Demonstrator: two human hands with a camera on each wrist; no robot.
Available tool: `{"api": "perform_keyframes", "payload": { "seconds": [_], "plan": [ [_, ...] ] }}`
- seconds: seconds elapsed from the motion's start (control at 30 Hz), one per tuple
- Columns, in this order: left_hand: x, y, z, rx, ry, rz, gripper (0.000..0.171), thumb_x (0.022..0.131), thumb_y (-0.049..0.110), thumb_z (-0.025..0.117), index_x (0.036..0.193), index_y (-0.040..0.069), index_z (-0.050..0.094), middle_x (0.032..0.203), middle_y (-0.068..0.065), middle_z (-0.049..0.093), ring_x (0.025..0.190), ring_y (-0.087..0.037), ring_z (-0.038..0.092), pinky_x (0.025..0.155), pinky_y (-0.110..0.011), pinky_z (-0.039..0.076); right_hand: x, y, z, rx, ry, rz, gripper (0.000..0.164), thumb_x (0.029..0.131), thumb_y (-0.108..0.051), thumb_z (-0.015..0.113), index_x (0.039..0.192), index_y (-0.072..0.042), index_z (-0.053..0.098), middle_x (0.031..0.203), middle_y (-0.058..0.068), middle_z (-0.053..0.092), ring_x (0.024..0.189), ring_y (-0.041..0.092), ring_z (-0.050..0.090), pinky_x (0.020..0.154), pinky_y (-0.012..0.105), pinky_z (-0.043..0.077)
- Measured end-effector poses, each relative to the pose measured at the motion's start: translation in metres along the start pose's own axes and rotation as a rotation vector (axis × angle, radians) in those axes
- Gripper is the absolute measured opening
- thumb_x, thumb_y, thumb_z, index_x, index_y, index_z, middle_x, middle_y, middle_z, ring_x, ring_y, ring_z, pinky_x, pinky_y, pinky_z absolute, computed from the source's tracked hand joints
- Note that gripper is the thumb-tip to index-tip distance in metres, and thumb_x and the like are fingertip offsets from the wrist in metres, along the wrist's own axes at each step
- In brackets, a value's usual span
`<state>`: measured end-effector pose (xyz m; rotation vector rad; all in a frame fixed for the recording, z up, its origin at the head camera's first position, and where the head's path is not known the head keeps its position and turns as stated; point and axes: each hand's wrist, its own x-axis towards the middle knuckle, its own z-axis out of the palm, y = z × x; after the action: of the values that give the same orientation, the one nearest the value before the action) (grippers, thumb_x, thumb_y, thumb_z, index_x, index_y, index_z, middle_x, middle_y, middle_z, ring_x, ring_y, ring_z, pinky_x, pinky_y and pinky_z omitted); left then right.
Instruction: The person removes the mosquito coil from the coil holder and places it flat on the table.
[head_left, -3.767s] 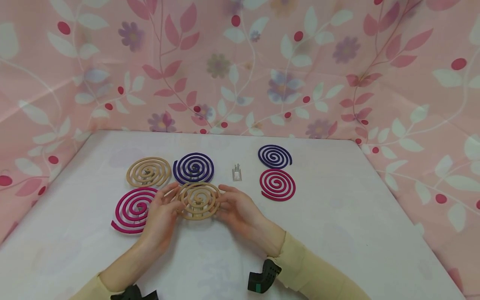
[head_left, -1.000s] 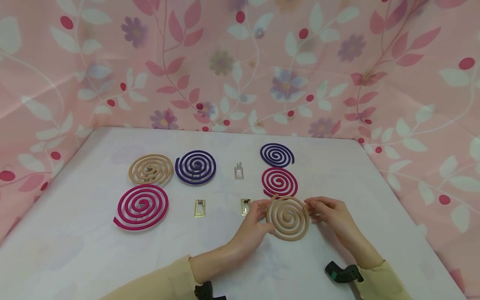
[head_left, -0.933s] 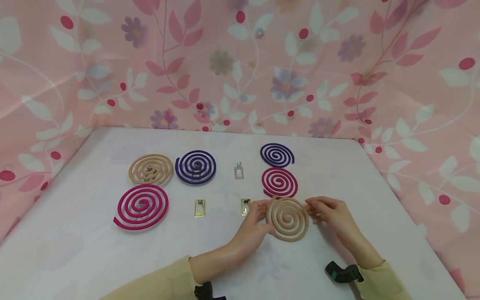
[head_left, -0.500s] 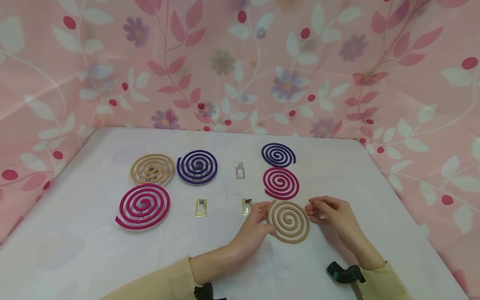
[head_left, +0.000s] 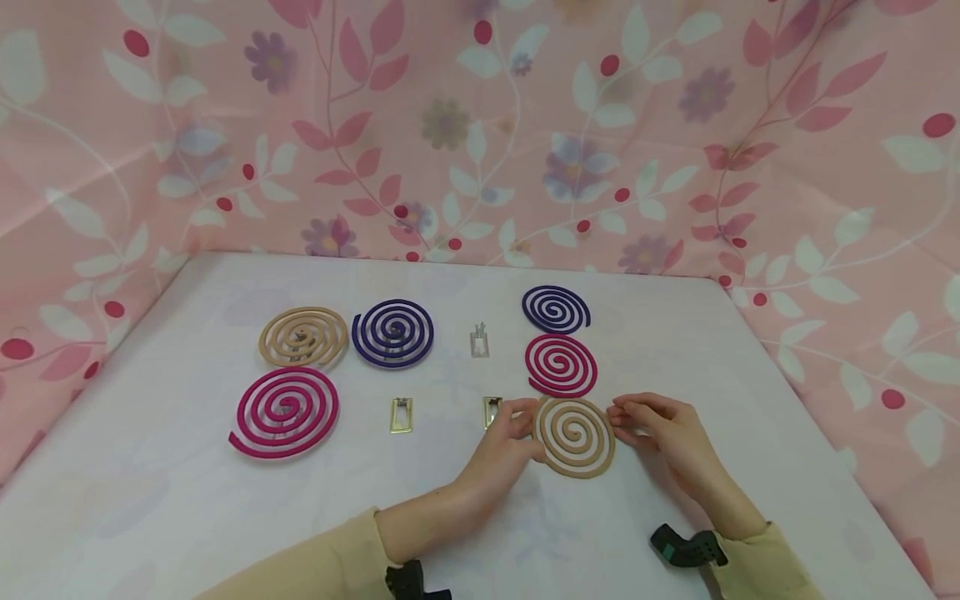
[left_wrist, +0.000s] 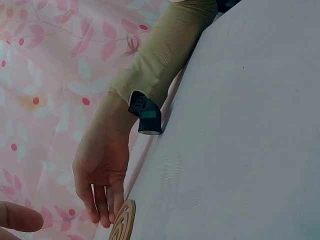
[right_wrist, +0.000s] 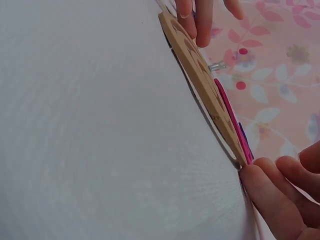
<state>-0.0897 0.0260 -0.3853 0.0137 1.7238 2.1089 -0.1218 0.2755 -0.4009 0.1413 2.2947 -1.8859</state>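
Observation:
A tan mosquito coil (head_left: 573, 432) lies on the white table between my two hands. My left hand (head_left: 495, 462) is at its left edge, thumb on the near side and fingers on the far side. At the right edge rest the fingertips of my right hand (head_left: 667, 442), its fingers fairly straight. In the right wrist view the coil (right_wrist: 200, 85) appears edge-on, with fingers at both ends. Just beyond it lies a pink coil (head_left: 559, 362), then a navy coil (head_left: 555, 309).
On the left, a tan coil (head_left: 302, 336), a navy coil (head_left: 395, 330) and a pink coil (head_left: 288, 405) sit on small metal stands. Two gold coil stands (head_left: 393, 415) lie mid-table, one partly behind my left hand. A silver stand (head_left: 480, 340) is farther back.
Both hands have brought the tan coil from the table's middle to the right, uncovering a gold stand, and lowered it. In the last half second it has slid slightly toward the pink coil.

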Motion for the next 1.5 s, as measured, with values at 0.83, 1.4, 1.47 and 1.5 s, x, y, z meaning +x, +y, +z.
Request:
{"api": "perform_keyframes", "payload": {
  "seconds": [0.83,1.4,1.47,1.5],
  "plan": [
    [0.0009,-0.0024,-0.0005,0.023,0.009,-0.017,0.058,0.080,0.001,0.055,0.137,0.007,0.042,0.157,-0.016,0.040,0.146,-0.034,0.035,0.117,-0.065,0.021,-0.0001,0.0024,0.0028,-0.012,0.057,-0.043,0.040,0.103,-0.015,0.053,0.125,0.018,0.054,0.102,0.010,0.074,0.093,0.012,0.072,0.085,0.028,0.059],
    [-0.0017,-0.0023,-0.0012,0.015,0.002,-0.027,0.056,0.082,0.001,0.057,0.136,0.004,0.042,0.154,-0.017,0.041,0.143,-0.037,0.037,0.117,-0.064,0.024,0.0005,0.0034,0.0028,-0.038,0.078,-0.046,0.040,0.104,-0.017,0.053,0.124,0.017,0.055,0.100,0.007,0.075,0.090,0.012,0.073,0.082,0.026,0.059],
    [-0.0014,-0.0020,-0.0015,0.018,0.004,-0.027,0.056,0.082,0.001,0.057,0.136,0.005,0.042,0.154,-0.016,0.042,0.143,-0.036,0.037,0.116,-0.063,0.025,0.0004,0.0033,0.0029,-0.039,0.084,-0.048,0.040,0.104,-0.018,0.053,0.125,0.017,0.055,0.099,0.007,0.075,0.090,0.012,0.073,0.083,0.026,0.059],
    [-0.0013,-0.0017,-0.0018,0.018,0.004,-0.029,0.056,0.082,0.001,0.057,0.136,0.005,0.042,0.154,-0.016,0.042,0.142,-0.036,0.038,0.117,-0.063,0.025,0.0002,0.0032,0.0029,-0.039,0.088,-0.049,0.040,0.104,-0.018,0.052,0.125,0.017,0.054,0.099,0.006,0.075,0.090,0.012,0.073,0.083,0.026,0.059]
  ]
}}
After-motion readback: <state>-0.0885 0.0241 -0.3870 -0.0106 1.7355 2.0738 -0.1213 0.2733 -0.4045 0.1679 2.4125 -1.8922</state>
